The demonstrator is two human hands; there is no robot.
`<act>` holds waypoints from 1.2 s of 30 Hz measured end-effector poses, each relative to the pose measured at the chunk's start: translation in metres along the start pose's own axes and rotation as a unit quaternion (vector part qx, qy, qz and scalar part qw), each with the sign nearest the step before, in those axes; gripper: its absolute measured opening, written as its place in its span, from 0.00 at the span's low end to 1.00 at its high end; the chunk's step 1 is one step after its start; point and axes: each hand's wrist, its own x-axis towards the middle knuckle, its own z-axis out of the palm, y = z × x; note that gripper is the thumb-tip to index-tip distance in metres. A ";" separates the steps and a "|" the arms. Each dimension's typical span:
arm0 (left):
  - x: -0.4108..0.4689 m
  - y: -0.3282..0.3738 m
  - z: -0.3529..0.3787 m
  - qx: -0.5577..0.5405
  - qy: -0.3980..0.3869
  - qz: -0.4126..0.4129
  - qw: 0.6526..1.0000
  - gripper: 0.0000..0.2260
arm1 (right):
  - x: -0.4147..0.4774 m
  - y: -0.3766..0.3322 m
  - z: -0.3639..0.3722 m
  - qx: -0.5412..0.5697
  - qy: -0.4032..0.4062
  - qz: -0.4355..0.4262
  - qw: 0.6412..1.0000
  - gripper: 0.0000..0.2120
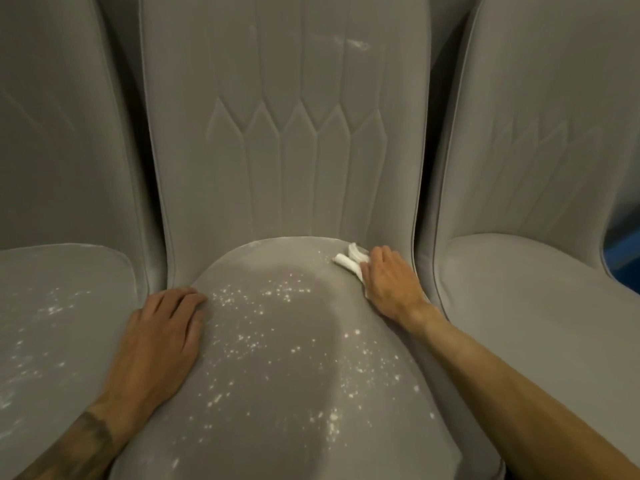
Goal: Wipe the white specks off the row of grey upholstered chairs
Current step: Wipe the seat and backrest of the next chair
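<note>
Three grey upholstered chairs stand side by side. White specks point(277, 323) are scattered over the seat of the middle chair point(270, 393). My right hand point(389, 280) presses a folded white cloth point(349, 261) onto the far right corner of that seat, where it meets the backrest. Fingers cover part of the cloth. My left hand point(162, 337) lies flat on the seat's left edge, holding nothing. The left chair point(52, 306) also carries white specks on its seat. A faint white smear point(356, 45) marks the middle backrest high up.
The right chair point(519, 306) has a plain grey seat with no specks that I can see. A blue surface point(623, 258) shows past its right edge. Narrow dark gaps separate the chairs.
</note>
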 end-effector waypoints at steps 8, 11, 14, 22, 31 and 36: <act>0.000 0.000 -0.001 -0.002 0.001 0.001 1.000 0.20 | -0.028 -0.044 0.012 0.109 -0.015 -0.124 0.986 0.13; -0.001 -0.002 0.000 0.001 0.005 0.006 1.000 0.20 | -0.008 -0.016 0.010 0.048 -0.004 -0.058 0.997 0.13; -0.001 0.000 -0.002 0.005 0.005 0.004 1.000 0.18 | 0.021 -0.023 0.011 -0.006 0.003 0.054 0.998 0.14; 0.000 -0.002 -0.001 0.012 0.002 0.020 1.000 0.18 | 0.004 -0.027 0.015 0.078 -0.018 -0.123 0.989 0.15; 0.000 0.003 -0.005 0.012 0.004 0.016 1.000 0.19 | 0.023 -0.086 0.023 0.085 -0.015 -0.125 0.988 0.12; 0.000 0.001 -0.004 0.019 0.004 0.018 1.000 0.19 | 0.034 -0.047 0.019 0.060 -0.015 -0.087 0.994 0.14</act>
